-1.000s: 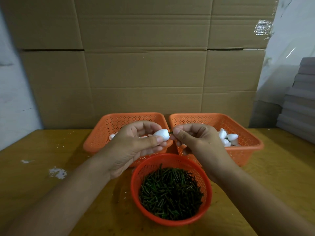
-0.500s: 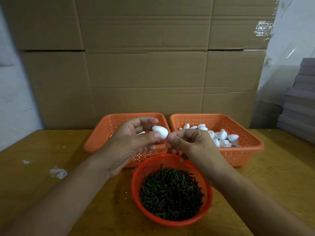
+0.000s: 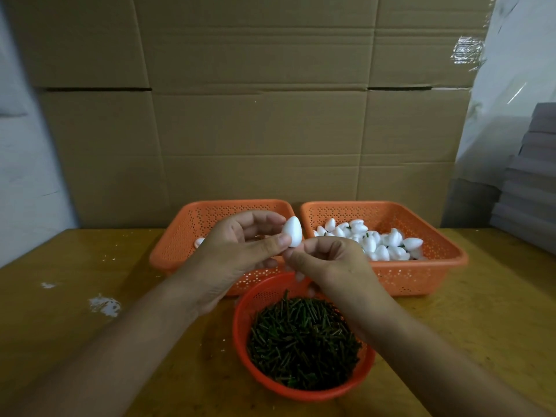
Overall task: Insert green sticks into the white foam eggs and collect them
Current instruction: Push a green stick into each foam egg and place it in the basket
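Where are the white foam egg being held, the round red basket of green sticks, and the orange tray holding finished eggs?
White foam egg (image 3: 292, 232): head view, middle of its side.
Round red basket (image 3: 241, 322): head view, left rim.
Orange tray (image 3: 421, 279): head view, front wall.

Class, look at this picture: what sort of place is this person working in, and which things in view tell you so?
Probably a small craft-assembly workshop or packing room: stacked brown cardboard cartons form the backdrop, and a worn yellow wooden table holds an orange perforated plastic tray of white foam eggs and a round red basket of green sticks.

Yellow wooden table (image 3: 481, 311): two orange rectangular baskets (image 3: 388, 278), round red basket (image 3: 243, 332), white flecks (image 3: 103, 305).
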Demonstrator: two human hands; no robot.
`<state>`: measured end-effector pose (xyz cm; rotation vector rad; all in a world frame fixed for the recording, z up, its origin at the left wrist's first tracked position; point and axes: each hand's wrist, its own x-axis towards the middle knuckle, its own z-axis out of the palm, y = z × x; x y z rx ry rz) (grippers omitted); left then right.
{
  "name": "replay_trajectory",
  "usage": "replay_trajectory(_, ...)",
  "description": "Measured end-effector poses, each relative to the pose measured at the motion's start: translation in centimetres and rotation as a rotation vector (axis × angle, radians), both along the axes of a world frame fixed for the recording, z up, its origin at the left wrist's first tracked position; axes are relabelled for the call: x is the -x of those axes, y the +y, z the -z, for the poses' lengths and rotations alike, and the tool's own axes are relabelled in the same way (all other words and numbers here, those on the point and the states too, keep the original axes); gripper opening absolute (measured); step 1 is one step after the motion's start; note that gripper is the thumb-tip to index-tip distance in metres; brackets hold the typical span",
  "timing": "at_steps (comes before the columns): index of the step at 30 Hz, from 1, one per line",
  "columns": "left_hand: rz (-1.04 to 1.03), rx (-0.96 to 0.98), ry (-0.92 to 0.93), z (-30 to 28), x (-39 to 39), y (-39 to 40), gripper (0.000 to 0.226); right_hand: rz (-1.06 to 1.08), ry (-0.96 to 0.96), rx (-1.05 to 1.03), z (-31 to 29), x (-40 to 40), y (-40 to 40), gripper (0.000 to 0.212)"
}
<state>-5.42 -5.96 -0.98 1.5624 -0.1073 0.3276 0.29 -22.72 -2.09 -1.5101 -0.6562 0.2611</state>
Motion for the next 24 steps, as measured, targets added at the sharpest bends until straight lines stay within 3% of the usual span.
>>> replay_trajectory(5, -0.011, -0.052, -0.01, 0.01, -0.09, -0.29, 0.029, 0.045, -0.047, -0.004, -0.04, 0.35, 0.21, 0.016)
replay_trajectory(11, 0.027, 0.056, 0.02, -0.06, 0.05, -0.1, 0.046, -0.031, 0.025, -0.013, -0.4, 0.44, 0.0, 0.017)
replay_trajectory(16, 0.068, 0.106, 0.032, -0.14, 0.05, -0.08, 0.04, -0.068, 0.068, -0.032, -0.54, 0.41, -0.24, 0.02)
replay_trajectory(21, 0.033, 0.128, 0.021, -0.21, 0.06, -0.39, 0.054, -0.04, 0.071, -0.047, -0.41, 0.47, -0.04, 0.02)
replay_trajectory(24, -0.016, 0.137, 0.002, -0.09, 0.04, -1.01, 0.05, -0.026, 0.078, -0.066, -0.24, 0.6, 0.11, 0.018)
